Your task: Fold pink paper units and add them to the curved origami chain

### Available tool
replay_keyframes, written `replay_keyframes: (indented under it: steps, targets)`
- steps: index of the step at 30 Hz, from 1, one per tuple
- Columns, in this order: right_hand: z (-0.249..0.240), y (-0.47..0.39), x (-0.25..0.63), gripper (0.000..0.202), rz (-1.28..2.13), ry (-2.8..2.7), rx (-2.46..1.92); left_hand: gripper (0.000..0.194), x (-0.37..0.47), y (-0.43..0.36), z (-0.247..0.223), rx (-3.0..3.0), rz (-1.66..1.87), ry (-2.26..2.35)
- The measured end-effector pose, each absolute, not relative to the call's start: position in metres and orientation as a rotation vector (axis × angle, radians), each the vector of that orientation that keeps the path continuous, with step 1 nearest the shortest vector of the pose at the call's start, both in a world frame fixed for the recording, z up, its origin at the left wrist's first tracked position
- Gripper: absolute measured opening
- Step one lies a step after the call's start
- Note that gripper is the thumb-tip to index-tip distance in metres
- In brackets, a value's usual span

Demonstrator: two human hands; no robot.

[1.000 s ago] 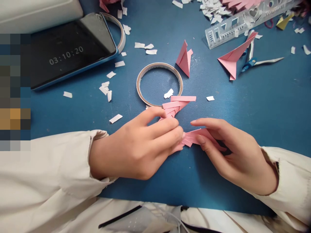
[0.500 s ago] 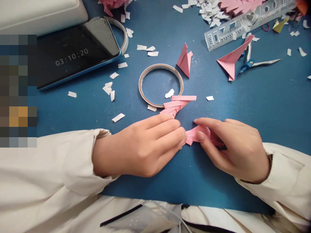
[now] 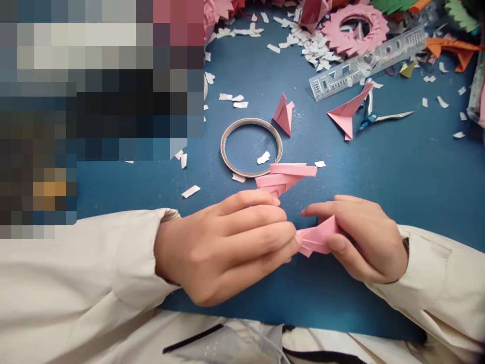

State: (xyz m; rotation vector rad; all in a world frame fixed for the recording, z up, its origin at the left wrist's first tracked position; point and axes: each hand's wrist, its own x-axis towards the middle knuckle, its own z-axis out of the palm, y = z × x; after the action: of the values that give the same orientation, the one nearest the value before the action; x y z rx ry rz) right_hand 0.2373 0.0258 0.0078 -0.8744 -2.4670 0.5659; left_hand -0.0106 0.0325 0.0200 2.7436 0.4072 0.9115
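Note:
A chain of folded pink paper pieces (image 3: 282, 181) passes under my left hand (image 3: 231, 242), whose closed fingers wrap round its middle. One end of the chain sticks out above those fingers, the other to their right. At that right end, my right hand (image 3: 356, 240) has thumb and index finger on either side of a pink piece (image 3: 320, 236), its thumb against the edge. The parts under my left palm are hidden. Two loose folded pink pieces, one small (image 3: 284, 115) and one larger (image 3: 350, 114), lie farther back on the table.
A tape roll (image 3: 223, 146) lies behind my left hand, touching the chain's upper end or close to it. Blue-handled pliers or scissors (image 3: 368, 120), a clear ruler (image 3: 341, 76), a pink paper ring (image 3: 333, 30) and white scraps (image 3: 314, 48) lie at the back of the blue table (image 3: 428, 177).
The camera view has turned, showing more at the back right. The pink chain's right end is more exposed, and my right thumb and fingers have moved to its outer side.

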Motion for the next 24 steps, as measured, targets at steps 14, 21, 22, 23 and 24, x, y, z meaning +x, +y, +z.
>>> replay_keyframes:
  steps: [14,21,22,23,24]
  targets:
    - [0.021,0.027,0.247,0.044,0.481,-2.634,-0.291,0.019,-0.005,0.02,0.044,1.744,0.701,0.515]
    - [0.031,0.018,0.243,0.027,0.92,-2.503,-0.535,0.027,0.002,0.016,0.041,1.476,0.669,0.547]
    - [0.033,0.017,0.242,0.026,0.987,-2.474,-0.558,0.03,0.003,0.017,0.041,1.482,0.666,0.539]
    - [0.035,0.016,0.241,0.025,1.037,-2.45,-0.585,0.032,0.003,0.017,0.041,1.494,0.663,0.534]
    - [0.038,0.015,0.241,0.023,1.086,-2.439,-0.607,0.032,0.003,0.016,0.042,1.503,0.656,0.532]
